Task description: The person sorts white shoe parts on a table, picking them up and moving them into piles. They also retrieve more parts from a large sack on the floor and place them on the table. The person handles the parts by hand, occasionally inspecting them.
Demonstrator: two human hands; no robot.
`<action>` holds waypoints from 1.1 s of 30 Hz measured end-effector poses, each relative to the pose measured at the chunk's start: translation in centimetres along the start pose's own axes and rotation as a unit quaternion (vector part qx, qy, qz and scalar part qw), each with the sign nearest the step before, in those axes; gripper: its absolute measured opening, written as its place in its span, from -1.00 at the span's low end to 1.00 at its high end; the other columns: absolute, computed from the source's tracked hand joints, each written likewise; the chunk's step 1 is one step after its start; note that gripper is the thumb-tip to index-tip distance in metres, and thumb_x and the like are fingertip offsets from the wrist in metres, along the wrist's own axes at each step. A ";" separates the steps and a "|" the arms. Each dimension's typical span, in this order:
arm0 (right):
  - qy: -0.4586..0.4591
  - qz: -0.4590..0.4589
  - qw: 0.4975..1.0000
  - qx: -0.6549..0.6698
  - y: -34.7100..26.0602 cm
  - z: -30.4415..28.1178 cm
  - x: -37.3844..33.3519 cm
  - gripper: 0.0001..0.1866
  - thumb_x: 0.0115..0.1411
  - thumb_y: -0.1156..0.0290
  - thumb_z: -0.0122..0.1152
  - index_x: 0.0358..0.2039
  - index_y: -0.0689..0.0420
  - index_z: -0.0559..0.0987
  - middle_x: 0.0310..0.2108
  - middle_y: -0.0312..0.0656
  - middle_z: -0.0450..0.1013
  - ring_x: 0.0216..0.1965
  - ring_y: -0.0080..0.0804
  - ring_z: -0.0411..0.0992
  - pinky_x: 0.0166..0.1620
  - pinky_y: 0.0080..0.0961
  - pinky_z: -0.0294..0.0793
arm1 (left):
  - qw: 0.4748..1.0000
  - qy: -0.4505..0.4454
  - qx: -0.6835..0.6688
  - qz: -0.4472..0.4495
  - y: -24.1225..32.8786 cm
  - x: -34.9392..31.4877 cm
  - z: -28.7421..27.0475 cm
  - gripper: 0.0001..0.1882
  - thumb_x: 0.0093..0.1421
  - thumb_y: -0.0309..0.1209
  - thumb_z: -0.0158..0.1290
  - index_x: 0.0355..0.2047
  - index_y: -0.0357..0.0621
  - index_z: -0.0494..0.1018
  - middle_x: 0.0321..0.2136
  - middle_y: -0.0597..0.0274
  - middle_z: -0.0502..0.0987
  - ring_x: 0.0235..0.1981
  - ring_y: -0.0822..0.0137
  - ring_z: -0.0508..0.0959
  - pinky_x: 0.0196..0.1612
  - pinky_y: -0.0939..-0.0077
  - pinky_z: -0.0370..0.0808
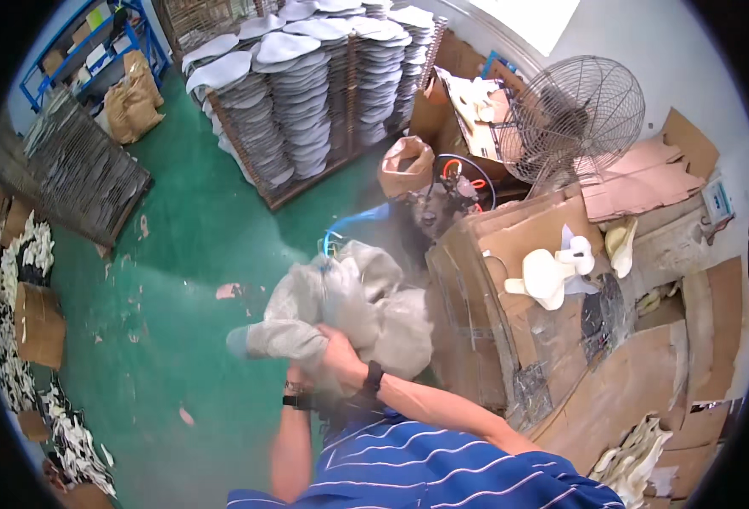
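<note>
In front of my body hangs a bulky pale grey woven sack [396, 327], its folds bunched and its outline partly smeared by motion. My right hand [340, 356] is closed on the sack's near side, fingers wrapped in the cloth. Just below and left of it, my left hand [298, 373] grips the sack's underside, with its fingers mostly hidden by the cloth. A twisted end of the sack sticks out to the left. Blue strap-like material [353, 219] shows just beyond the sack's top. I cannot see what the sack contains.
A metal rack [281, 202] of stacked grey sole-shaped sheets stands ahead on the green floor [171, 305]. To the right are a wire-caged fan [576, 114], a large cardboard box [468, 314] and cream moulded pieces [544, 276]. White scraps [5, 339] line the left.
</note>
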State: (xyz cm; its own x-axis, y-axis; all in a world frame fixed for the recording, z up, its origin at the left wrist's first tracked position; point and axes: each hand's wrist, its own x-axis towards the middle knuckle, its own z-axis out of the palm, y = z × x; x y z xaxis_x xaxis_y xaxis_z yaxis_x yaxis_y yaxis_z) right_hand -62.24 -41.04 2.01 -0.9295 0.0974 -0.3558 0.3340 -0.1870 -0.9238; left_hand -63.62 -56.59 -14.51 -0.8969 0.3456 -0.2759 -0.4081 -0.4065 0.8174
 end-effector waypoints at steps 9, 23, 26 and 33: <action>-0.115 -0.062 0.941 -0.311 -4.5 -5.5 -2.0 -0.49 0.29 0.13 0.11 0.05 0.30 0.53 -0.06 0.12 0.55 -0.02 -0.08 0.52 0.04 -0.25 0.46 | 0.981 0.063 0.166 0.072 10.0 3.9 5.7 -0.63 0.12 -0.40 0.19 -0.06 -0.29 0.53 -0.13 0.15 0.62 -0.17 0.24 0.63 -0.10 0.34 0.58; -0.117 -0.386 0.678 -0.615 -22.5 -12.1 2.7 0.25 -0.24 0.12 0.63 0.43 0.03 0.09 0.45 0.03 -0.05 0.41 0.14 0.04 0.32 -0.05 0.25 | 0.328 -0.402 0.760 0.392 24.0 1.5 14.0 -0.91 -0.05 -0.30 0.11 -0.66 0.12 0.49 -0.44 0.43 0.47 -0.35 0.37 0.49 -0.28 0.41 0.38; -0.125 -0.378 0.546 -0.737 -24.6 -12.3 4.9 0.43 -0.39 0.08 0.69 0.46 -0.08 -0.01 0.49 -0.04 -0.15 0.45 0.11 -0.06 0.25 0.23 0.28 | 0.284 -0.406 0.711 0.498 28.1 -0.3 15.9 -0.92 -0.10 -0.27 0.10 -0.65 0.18 0.42 -0.47 0.49 0.35 -0.37 0.40 0.40 -0.21 0.41 0.39; -0.173 -0.243 0.709 -0.639 -14.6 -13.5 7.9 0.51 -0.33 -0.10 0.64 0.50 -0.07 -0.19 0.49 0.10 -0.20 0.44 0.30 -0.12 0.31 0.41 0.07 | 0.456 -0.096 0.573 0.674 31.6 -0.3 13.8 -0.76 -0.12 -0.41 0.21 -0.38 -0.10 0.51 -0.25 0.18 0.52 -0.27 0.14 0.50 -0.01 0.12 0.51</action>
State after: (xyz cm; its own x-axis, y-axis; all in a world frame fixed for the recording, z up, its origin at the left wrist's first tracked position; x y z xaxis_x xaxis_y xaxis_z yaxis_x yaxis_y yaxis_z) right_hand -72.37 -24.32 10.73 -0.8922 -0.4404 -0.1001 -0.3755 0.8465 -0.3774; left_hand -73.87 -57.88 18.39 -0.1249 0.5470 0.8277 0.9479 0.3122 -0.0633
